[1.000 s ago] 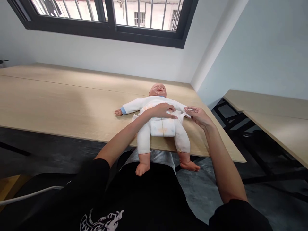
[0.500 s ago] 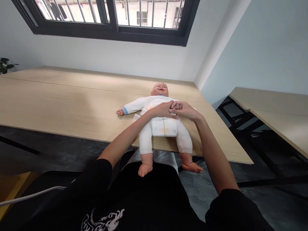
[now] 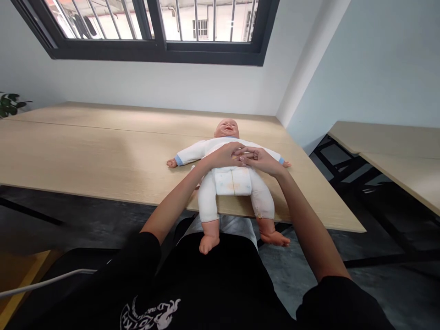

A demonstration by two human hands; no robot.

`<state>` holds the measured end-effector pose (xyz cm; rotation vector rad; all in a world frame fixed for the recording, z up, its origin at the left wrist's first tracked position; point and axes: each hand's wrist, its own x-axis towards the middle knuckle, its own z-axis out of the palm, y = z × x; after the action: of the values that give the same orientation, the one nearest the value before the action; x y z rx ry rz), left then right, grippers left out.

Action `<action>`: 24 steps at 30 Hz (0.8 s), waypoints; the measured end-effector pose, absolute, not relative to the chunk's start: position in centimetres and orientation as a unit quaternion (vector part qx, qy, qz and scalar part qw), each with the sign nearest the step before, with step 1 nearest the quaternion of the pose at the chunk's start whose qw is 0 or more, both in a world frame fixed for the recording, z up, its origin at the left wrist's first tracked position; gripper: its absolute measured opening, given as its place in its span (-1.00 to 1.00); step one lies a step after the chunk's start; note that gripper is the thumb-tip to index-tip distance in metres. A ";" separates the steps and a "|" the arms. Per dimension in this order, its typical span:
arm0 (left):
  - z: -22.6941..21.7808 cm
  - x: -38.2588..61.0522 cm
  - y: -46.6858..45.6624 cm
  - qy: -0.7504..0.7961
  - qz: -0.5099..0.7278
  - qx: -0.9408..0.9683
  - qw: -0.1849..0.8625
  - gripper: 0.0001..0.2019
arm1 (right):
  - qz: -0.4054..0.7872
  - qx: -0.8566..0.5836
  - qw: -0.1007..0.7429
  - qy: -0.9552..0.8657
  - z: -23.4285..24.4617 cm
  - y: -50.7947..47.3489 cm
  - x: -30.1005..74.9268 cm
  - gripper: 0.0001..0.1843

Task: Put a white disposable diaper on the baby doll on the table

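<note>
Left grip [image 3: 224,156] beside right grip [image 3: 263,161] | doll [image 3: 215,146]: face-up, midriff beneath both

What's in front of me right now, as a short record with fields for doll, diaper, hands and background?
Doll: face up on the table, blue cuffs, feet past the edge
Diaper: between the doll's legs, yellow line down its front
Left hand: over the doll's belly
Right hand: meeting the left over the belly
Grip: unclear, fingers overlap
Background: barred window, plant far left
</note>
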<state>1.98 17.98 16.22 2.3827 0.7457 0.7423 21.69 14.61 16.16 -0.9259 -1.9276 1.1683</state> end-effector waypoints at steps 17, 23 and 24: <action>11.1 -7.8 12.7 0.485 0.216 0.833 0.160 -0.88 | 0.408 -0.364 0.389 -0.741 14.9 14.5 21.3 -0.53; 10.6 -7.4 12.2 0.469 0.311 0.799 0.210 -0.97 | 0.399 -0.369 0.389 -0.744 15.1 14.4 21.1 -0.58; 10.6 -7.5 11.9 0.474 0.324 0.791 0.212 -0.94 | 0.398 -0.366 0.389 -0.746 15.0 14.4 21.1 -0.58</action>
<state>-7.51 11.93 10.61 2.1978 1.3154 0.8986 21.09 14.38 15.04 -0.9318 -1.8964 1.0117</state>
